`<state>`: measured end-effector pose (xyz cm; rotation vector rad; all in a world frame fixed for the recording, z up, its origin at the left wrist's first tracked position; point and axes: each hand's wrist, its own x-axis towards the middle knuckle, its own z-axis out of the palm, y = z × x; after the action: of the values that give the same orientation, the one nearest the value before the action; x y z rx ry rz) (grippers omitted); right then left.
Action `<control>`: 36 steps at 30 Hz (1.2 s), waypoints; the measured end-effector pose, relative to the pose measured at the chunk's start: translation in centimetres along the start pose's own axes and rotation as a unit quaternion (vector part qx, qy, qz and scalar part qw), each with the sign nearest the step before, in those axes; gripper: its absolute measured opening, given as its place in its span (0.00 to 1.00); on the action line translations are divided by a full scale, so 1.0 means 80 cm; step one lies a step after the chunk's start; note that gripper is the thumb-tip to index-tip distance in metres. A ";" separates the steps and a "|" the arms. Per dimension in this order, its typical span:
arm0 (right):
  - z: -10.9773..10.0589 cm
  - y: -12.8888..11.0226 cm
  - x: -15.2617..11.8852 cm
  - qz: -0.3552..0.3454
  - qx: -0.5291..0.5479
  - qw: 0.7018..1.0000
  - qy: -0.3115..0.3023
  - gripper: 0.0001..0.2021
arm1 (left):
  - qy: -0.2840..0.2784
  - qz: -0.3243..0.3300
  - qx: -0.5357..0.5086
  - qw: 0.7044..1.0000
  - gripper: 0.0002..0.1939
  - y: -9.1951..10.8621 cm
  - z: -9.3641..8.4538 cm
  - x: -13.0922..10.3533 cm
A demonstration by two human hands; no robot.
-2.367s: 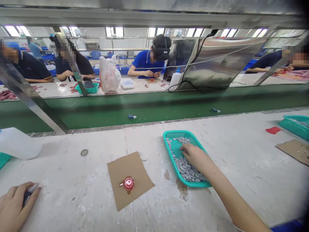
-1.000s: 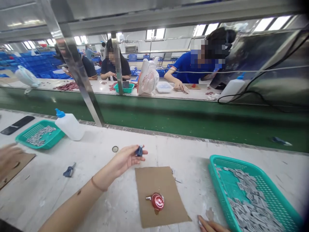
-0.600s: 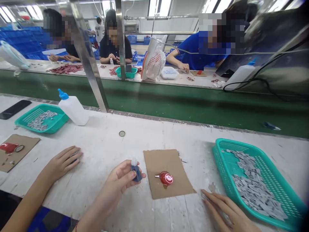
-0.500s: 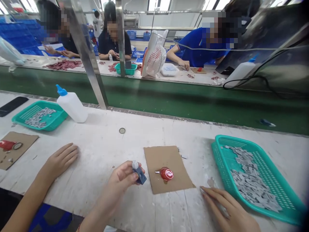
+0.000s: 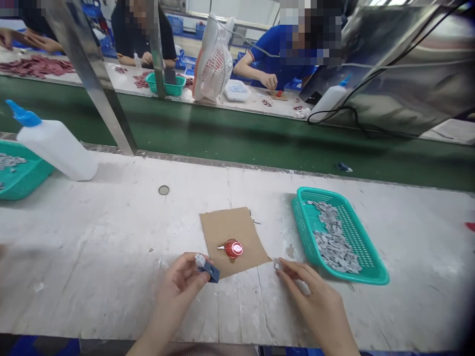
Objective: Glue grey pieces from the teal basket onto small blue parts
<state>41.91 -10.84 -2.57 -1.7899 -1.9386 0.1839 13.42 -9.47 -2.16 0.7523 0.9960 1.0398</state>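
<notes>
On the white bench, the cardboard square (image 5: 233, 239) serves as the reference. Just left of its near corner, your left hand (image 5: 181, 284) is lifted a little off the bench and pinches a small blue part (image 5: 209, 270) between thumb and fingertips; a pale grey tip shows at the part's upper end. Just right of the same near edge, your right hand (image 5: 315, 301) lies palm down with fingers extended, and a small grey piece (image 5: 276, 265) sits at the fingertips; whether the fingers pin it or merely touch it cannot be told. On the cardboard itself, near its middle, rests a red cap (image 5: 233, 248) with a short metal stub on its left side. To the right of the cardboard, close by but apart, stands a teal basket (image 5: 374, 272) holding a heap of grey chips (image 5: 334, 240). Beyond the cardboard and to its left lies a small round disc (image 5: 164, 190). Well to the left, a white squeeze bottle (image 5: 55, 144) with a blue nozzle leans against a second teal basket (image 5: 25, 180). Beyond the cardboard runs the green conveyor belt (image 5: 237, 138), with other people seated at its far side.
</notes>
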 end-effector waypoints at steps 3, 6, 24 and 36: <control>-0.007 -0.002 0.008 0.034 0.041 0.998 -0.032 0.14 | -0.002 0.004 0.032 0.999 0.07 -0.009 0.004 -0.001; -0.016 -0.021 0.022 0.049 0.094 0.993 -0.058 0.12 | 0.004 0.012 0.065 0.998 0.08 -0.018 0.004 -0.002; -0.007 -0.115 0.114 -0.056 0.067 0.965 -0.245 0.07 | -0.026 0.017 0.081 0.996 0.06 -0.014 0.002 -0.001; -0.004 -0.111 0.109 -0.062 0.093 0.967 -0.229 0.07 | -0.013 0.026 0.050 0.998 0.06 -0.017 0.000 0.000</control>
<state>33.87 -3.63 3.71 -1.5953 -2.2460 0.7703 13.85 -9.95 -3.33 0.8766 1.0169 1.0291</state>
